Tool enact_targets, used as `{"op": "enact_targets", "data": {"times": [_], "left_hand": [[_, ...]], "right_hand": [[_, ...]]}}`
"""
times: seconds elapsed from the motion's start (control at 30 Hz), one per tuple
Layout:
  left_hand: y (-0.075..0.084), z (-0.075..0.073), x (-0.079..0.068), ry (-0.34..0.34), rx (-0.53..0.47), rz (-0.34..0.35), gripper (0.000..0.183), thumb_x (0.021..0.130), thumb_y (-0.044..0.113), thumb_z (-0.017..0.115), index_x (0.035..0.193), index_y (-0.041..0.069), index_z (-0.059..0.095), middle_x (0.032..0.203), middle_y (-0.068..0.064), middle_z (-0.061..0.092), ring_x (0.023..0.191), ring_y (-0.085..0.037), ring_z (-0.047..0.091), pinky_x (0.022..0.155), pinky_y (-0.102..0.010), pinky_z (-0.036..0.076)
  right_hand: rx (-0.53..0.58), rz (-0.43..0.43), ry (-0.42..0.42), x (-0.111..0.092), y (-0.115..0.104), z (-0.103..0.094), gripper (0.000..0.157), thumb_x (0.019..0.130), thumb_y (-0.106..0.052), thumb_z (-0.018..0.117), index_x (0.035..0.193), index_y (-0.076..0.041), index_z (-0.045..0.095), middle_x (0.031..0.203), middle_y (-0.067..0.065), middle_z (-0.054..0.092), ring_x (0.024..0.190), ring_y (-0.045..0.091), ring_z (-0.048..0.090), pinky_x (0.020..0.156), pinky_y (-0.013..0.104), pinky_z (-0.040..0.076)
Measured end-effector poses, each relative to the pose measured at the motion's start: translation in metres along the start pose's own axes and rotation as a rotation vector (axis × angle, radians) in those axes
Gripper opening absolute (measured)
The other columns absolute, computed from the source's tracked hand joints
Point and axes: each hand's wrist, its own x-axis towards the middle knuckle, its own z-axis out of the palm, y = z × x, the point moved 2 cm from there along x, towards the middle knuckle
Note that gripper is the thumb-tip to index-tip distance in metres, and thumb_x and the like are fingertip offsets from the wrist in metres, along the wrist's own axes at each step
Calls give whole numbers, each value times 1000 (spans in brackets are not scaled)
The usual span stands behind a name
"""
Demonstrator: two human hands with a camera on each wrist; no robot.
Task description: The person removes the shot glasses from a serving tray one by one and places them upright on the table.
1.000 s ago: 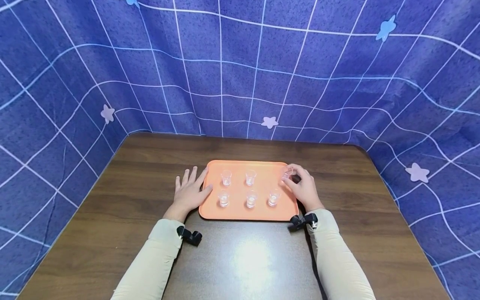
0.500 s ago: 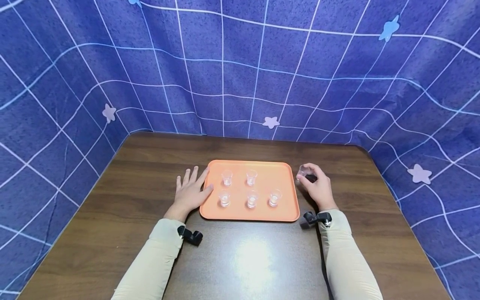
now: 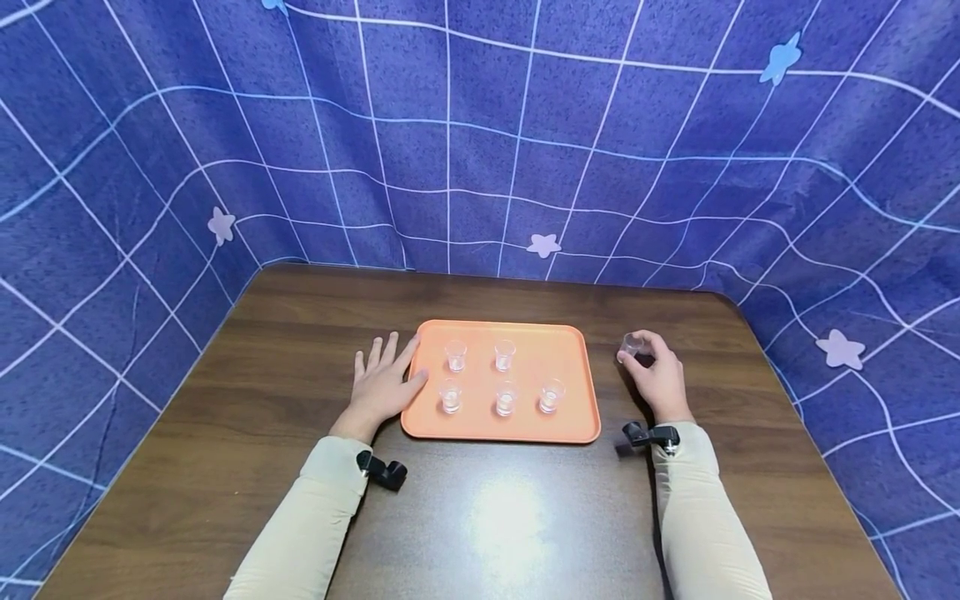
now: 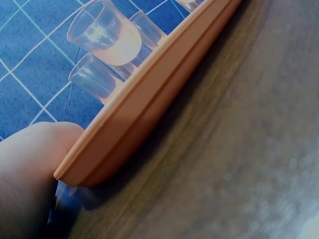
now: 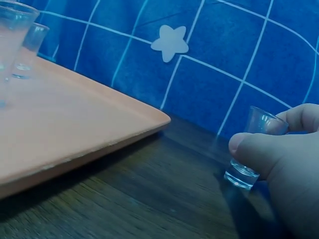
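Note:
My right hand (image 3: 658, 377) pinches a small clear shot glass (image 5: 242, 174) between thumb and fingers, off the right side of the orange tray (image 3: 480, 427). In the right wrist view the glass is nearly upright, its base close over the wooden table. My left hand (image 3: 378, 385) lies with fingers spread at the tray's left edge, the thumb over the rim. Several more shot glasses stand on the tray: two in the far row, such as this glass (image 3: 504, 357), and three in the near row, including the rightmost glass (image 3: 551, 397).
The dark wooden table (image 3: 300, 333) extends around the tray on all sides. Behind it and at both sides hangs a blue curtain (image 3: 480, 150) with white grid lines and stars. Each wrist wears a black camera mount, such as the left mount (image 3: 382, 471).
My right hand has lifted a shot glass from the tray's far right corner and carried it right, over the rim, to above the table. The left hand has stayed at the tray's edge.

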Motion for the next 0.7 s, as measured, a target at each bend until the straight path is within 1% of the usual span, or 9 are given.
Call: {"op": "enact_targets", "data": {"times": [0.27,0.43,0.6,0.7], "left_hand": [[0,1,-1,-17,8,-11,73,100,60,39,163,31,17,169,-15,7,154,-42,-3,117,-65,-10],[0,1,-1,-20,2,-13,73,100,60,39,163,30,17,169,-15,7,154,-42,-3,117,-65,-10],[0,0,-1,-18,2,-14,73,100,60,40,163,30,17,170,-15,7,154,-41,-3,117,-65,-10],[1,0,0,-14,3,-12,73,100,60,40,163,31,17,170,-15,7,154,-41,-3,117,-65,-10]], "right_hand": [[-42,53,46,1,12,-12,39,88,-21,78,122,-11,63,100,20,74,100,42,67,91,55,44],[-73,80,96,0,23,-24,41,89,-21,78,125,-10,62,103,21,74,104,44,65,94,55,43],[-86,109,141,-1,29,-32,43,89,-18,77,127,-9,61,105,22,73,105,45,65,95,55,43],[-84,121,139,-1,31,-34,43,89,-18,77,128,-9,60,106,22,73,107,45,64,97,55,43]]}}
